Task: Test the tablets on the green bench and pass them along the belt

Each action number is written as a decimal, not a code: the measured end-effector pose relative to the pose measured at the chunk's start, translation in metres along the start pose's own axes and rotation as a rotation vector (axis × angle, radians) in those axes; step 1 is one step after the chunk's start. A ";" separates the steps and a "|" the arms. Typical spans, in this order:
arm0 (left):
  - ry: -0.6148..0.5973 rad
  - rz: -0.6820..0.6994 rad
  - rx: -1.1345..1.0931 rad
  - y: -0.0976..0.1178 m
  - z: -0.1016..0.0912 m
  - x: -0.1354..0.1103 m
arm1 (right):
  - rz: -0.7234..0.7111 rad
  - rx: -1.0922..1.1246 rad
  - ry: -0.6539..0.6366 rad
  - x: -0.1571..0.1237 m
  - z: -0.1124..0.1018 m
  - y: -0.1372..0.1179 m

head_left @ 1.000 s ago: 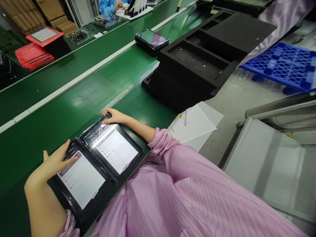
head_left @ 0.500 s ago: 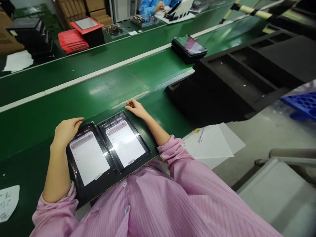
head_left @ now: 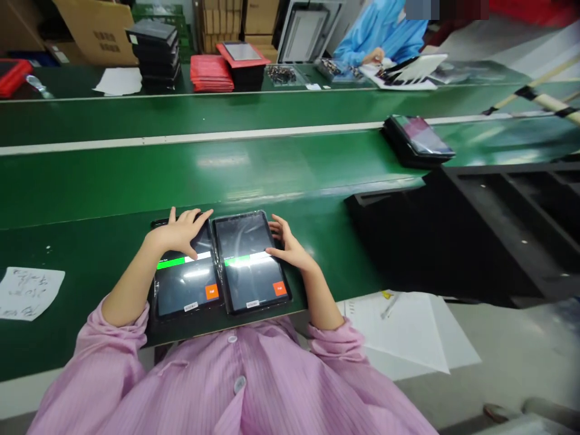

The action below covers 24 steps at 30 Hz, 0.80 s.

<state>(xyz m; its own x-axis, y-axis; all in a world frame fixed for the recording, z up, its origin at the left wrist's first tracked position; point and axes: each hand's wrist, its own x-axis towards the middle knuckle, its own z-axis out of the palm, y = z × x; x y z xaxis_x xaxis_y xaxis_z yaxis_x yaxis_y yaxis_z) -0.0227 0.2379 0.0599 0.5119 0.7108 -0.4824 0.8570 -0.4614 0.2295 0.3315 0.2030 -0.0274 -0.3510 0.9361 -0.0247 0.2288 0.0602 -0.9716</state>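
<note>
Two black tablets lie side by side on the green bench in front of me. The left tablet (head_left: 181, 290) and the right tablet (head_left: 249, 281) both show a dark screen with a green and white bar and an orange square marked "Fail". Over the upper half of the left tablet, my left hand (head_left: 179, 232) is spread with fingers apart, covering part of its screen. At the right edge of the other tablet is my right hand (head_left: 290, 244), its thumb over the screen side and its fingers spread beyond the edge. Neither hand grips a tablet.
A stack of tablets (head_left: 417, 142) stands on the green belt, with a large black foam tray (head_left: 408, 235) nearer right. Handwritten paper (head_left: 29, 293) lies at left, white sheets (head_left: 403, 332) at right. Across the belt, red pouches (head_left: 211, 74) sit near a co-worker in a blue sleeve (head_left: 362, 36).
Both tablet screens have switched from white pages to dark ones with green bars. My left hand has moved over the left tablet, and my right hand has come down to the right one's edge.
</note>
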 end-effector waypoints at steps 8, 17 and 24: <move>0.004 0.052 -0.114 -0.006 -0.006 0.000 | 0.110 0.183 0.186 -0.016 0.005 0.015; -0.017 0.040 -0.078 -0.007 -0.007 0.006 | 0.080 0.203 0.230 -0.019 0.010 0.013; -0.084 0.038 -0.038 -0.005 -0.004 0.004 | 0.083 0.192 0.228 -0.019 0.009 0.012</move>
<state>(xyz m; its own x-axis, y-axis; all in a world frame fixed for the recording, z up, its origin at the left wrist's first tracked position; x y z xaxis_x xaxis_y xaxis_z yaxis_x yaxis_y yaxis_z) -0.0249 0.2451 0.0598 0.5382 0.6454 -0.5420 0.8398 -0.4653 0.2799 0.3329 0.1829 -0.0403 -0.1205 0.9900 -0.0733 0.0652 -0.0658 -0.9957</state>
